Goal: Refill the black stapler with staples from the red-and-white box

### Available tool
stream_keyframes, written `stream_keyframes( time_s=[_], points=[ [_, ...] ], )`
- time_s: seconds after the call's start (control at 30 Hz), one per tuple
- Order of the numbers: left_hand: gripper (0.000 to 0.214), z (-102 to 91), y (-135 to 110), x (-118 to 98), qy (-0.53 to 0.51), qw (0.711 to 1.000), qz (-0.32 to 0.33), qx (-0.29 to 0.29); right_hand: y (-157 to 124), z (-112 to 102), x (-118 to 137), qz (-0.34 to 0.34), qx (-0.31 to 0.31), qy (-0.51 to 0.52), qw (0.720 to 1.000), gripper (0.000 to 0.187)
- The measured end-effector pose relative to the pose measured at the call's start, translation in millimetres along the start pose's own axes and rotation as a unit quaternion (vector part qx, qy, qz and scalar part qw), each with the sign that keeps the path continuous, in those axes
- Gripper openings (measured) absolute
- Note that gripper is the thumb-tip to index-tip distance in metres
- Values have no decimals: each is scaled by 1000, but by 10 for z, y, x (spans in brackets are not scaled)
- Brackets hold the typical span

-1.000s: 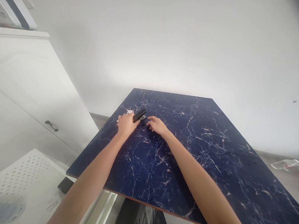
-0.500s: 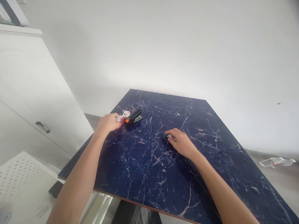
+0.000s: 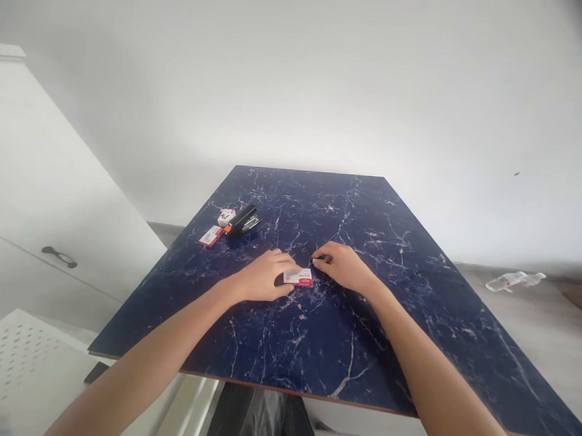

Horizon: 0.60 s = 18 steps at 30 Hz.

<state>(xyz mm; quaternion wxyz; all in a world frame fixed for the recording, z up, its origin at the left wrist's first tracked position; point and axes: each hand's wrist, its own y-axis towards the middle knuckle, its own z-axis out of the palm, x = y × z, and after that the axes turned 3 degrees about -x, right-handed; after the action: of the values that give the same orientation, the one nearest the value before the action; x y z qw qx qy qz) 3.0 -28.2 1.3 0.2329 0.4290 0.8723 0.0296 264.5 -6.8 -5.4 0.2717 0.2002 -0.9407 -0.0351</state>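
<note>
My left hand (image 3: 268, 275) has its thumb and fingers closed around a small red-and-white box (image 3: 298, 277), which lies low over the dark blue marbled table (image 3: 274, 347). Just right of that box, my right hand (image 3: 343, 265) pinches a small silver-grey strip (image 3: 319, 261), partly hidden by the fingers; it looks like staples. Farther back on the left rests a black stapler (image 3: 243, 221) with an orange end. Beside it are a flat red-and-white box (image 3: 211, 236) and a small white box (image 3: 226, 216) with a black mark.
A white cabinet (image 3: 43, 185) with a dark handle stands to the left. Below it is a white perforated panel (image 3: 15, 360). Clear plastic packaging (image 3: 515, 280) lies on the floor at the right. A pale wall (image 3: 317, 83) rises behind the table.
My left hand has moved from beside the stapler to the table's middle, bringing a red-and-white box close to my right hand. My right hand still pinches the small strip. The view has shifted slightly.
</note>
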Motion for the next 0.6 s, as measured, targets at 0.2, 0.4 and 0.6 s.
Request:
stream_keyframes(
  time_s=[0.2,0.4,0.6],
  points=[
    [36,-451,-129,413,125,957,-193,-174,-34,-70,-96,-23,16,-34,999,23],
    [47,-777,-452,1018,238,837,-478,-122,-46,-24,-29,-17,4,-28,999,19],
    [51,-777,-537,1155,179,856,-484,-44,-45,-6,17,-18,18,-8,1000,24]
  ],
)
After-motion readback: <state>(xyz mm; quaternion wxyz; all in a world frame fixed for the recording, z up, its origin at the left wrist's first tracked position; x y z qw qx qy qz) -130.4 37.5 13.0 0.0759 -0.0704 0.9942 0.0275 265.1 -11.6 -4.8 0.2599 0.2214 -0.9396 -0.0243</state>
